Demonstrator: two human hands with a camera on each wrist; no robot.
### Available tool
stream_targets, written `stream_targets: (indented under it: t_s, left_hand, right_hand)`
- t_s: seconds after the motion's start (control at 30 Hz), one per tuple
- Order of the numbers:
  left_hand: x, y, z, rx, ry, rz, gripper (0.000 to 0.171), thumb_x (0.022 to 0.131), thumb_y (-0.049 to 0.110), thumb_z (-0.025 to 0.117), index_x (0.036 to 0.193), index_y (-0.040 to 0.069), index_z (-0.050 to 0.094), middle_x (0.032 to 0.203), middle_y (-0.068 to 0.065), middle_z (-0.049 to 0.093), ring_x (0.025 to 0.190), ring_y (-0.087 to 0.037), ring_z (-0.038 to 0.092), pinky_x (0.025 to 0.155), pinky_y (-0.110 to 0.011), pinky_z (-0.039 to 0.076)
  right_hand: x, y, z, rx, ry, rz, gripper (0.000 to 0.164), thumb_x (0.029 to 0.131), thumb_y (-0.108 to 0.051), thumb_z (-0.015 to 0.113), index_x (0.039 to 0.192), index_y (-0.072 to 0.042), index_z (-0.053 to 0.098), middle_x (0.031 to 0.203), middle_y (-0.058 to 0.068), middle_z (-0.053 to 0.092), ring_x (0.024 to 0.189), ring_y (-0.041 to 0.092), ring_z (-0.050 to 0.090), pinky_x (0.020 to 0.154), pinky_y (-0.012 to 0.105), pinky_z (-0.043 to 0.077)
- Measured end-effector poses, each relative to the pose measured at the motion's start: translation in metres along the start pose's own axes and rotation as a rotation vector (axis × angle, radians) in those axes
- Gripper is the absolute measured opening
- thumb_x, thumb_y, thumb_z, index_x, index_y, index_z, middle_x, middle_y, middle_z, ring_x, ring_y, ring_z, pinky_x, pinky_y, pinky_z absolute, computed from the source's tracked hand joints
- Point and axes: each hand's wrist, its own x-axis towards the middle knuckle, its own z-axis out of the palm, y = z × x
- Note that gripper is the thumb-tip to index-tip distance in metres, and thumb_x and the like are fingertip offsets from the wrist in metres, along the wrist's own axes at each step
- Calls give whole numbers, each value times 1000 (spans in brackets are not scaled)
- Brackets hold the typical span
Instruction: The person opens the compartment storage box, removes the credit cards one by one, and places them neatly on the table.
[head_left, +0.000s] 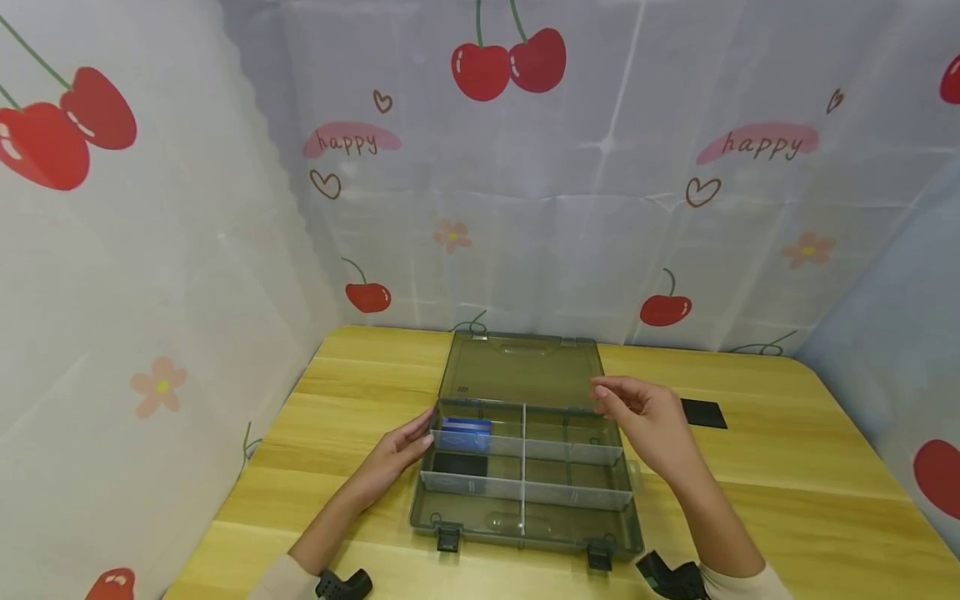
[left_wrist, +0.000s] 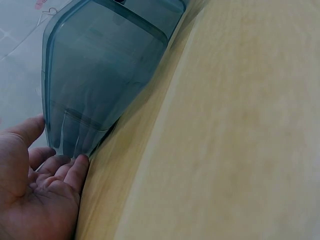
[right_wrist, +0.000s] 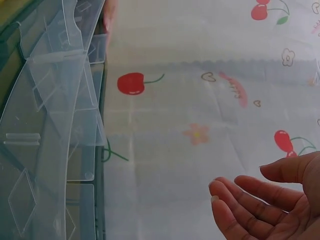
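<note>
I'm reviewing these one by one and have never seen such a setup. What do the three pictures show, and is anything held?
There is no machine here, just a person's two bare hands. The widest picture comes from a camera worn on the head; the other two come from cameras on the left and right wrists.

On the wooden table stands an open, see-through divided box, its lid folded back. A blue item lies in its rear left compartment, a dark flat piece in the middle left one. A black flat item lies to the box's right.

The left hand touches the box's left side. The right hand hovers near the lid, holding nothing visible.
</note>
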Motion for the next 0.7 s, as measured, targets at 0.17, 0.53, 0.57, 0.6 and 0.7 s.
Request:
stream_targets:
  t_s: [0.17,0.53,0.57,0.6,0.7]
  left_hand:
    - [0,1,0,12,3,1,62,108,31,51,163,16,24,167,-1,21,152,-21,22,116,-32,33]
    - [1,2,-2,22,-1,4,63,108,32,52,163,16,23,167,0,20,152,-19,22,116,-31,32]
    - [1,2,-2,20,-3,5,64,108,32,52,163,16,23,167,0,20,152,-19,22,116,-31,32]
    - [1,2,-2,20,-3,5,64,108,32,51,163,16,23,167,0,20,152,-20,22,116,-31,32]
    - [0,1,-1,18,-2,3,63,108,32,52,163,17,23,167,0,20,152,-20,22,116,-32,32]
  right_hand:
    - [0,0,9,29,-52,1,32,105,-28,60,128,-9,71,111,9,75,89,11,72,76,24,59]
    - [-4,-8,34,85,-164,-6,29,104,-22,60,125,-6,71,109,6,75,90,16,73,80,34,61]
    - [-5,-8,36,89,-170,2,29,104,-23,61,125,-6,71,109,5,76,90,16,73,80,34,61]
    - [-5,-8,38,96,-179,10,29,104,-24,62,125,-7,72,109,5,75,91,17,73,80,34,61]
    - [-6,-7,45,119,-200,30,27,102,-24,64,123,-9,73,109,5,75,90,16,73,80,37,61]
